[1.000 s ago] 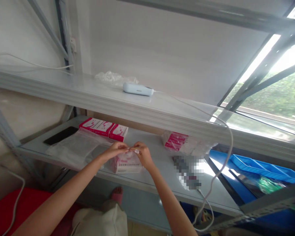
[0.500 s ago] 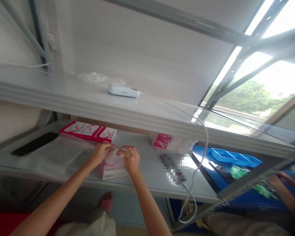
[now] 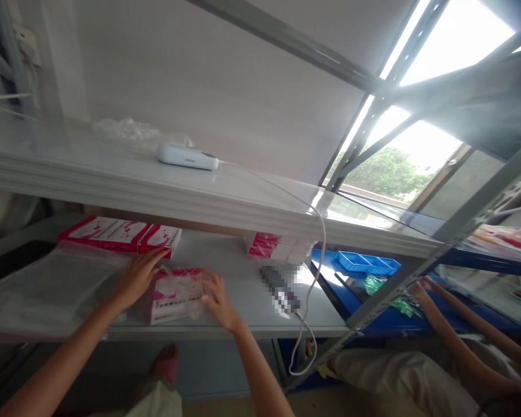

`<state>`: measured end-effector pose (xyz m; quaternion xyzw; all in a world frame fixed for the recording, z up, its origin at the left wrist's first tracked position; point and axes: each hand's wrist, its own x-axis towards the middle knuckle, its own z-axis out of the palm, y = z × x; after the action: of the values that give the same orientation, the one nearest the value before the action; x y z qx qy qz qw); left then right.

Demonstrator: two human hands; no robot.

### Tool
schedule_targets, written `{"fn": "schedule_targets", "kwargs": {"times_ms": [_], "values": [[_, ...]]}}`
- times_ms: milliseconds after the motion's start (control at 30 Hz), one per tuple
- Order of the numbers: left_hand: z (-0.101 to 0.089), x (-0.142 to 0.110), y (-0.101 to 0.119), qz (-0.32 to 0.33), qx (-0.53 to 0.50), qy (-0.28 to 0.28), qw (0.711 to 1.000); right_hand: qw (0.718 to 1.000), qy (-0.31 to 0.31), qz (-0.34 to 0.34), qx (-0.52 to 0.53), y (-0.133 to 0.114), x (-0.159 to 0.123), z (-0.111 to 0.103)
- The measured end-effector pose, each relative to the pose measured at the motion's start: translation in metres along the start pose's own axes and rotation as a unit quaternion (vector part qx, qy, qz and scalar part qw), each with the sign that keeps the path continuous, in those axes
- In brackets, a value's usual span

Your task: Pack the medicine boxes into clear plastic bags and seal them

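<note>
A pink-and-white box in a clear plastic bag [image 3: 173,294] lies flat near the front edge of the lower white shelf [image 3: 238,289]. My left hand [image 3: 136,277] rests on the bag's left end with fingers stretched out. My right hand [image 3: 217,298] touches the bag's right end, fingers spread and flat. Neither hand grips anything.
Two pink boxes [image 3: 119,234] lie behind, a stack of clear bags [image 3: 43,289] at left, a pink packet [image 3: 271,246] and a blurred device [image 3: 280,289] with a white cable at right. A white handheld device [image 3: 187,156] sits on the upper shelf. Another person's arms [image 3: 460,330] reach over blue trays [image 3: 367,263].
My hands have let go of the bag's top and moved apart to its two ends; the bagged box now lies flat. The view has swung right, showing another person's arms.
</note>
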<state>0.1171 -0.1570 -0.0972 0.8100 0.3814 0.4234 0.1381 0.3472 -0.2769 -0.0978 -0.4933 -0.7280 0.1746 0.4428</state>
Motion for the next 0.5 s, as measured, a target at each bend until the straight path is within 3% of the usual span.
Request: {"fn": "schedule_targets", "kwargs": {"times_ms": [67, 100, 133, 267, 367, 500], "values": [[0.003, -0.024, 0.026, -0.098, -0.036, 0.164, 0.981, 0.996, 0.028, 0.035, 0.077, 0.012, 0.019, -0.005], [0.007, -0.039, 0.039, -0.161, -0.039, 0.249, 0.954, 0.992, 0.035, 0.056, 0.112, 0.020, 0.027, -0.003], [0.013, -0.056, 0.050, -0.207, -0.048, 0.289, 0.934, 0.987, 0.028, 0.070, 0.139, 0.028, 0.033, 0.002], [0.043, -0.107, 0.070, -0.266, -0.156, 0.170, 0.936, 0.986, -0.012, 0.063, 0.156, 0.051, 0.035, 0.024], [0.059, -0.116, 0.071, -0.234, -0.182, 0.094, 0.950, 0.988, 0.050, 0.066, 0.132, 0.055, 0.018, 0.029], [0.077, -0.097, 0.068, -0.188, -0.167, 0.086, 0.964, 0.974, 0.180, 0.118, 0.069, 0.057, -0.003, 0.021]]}}
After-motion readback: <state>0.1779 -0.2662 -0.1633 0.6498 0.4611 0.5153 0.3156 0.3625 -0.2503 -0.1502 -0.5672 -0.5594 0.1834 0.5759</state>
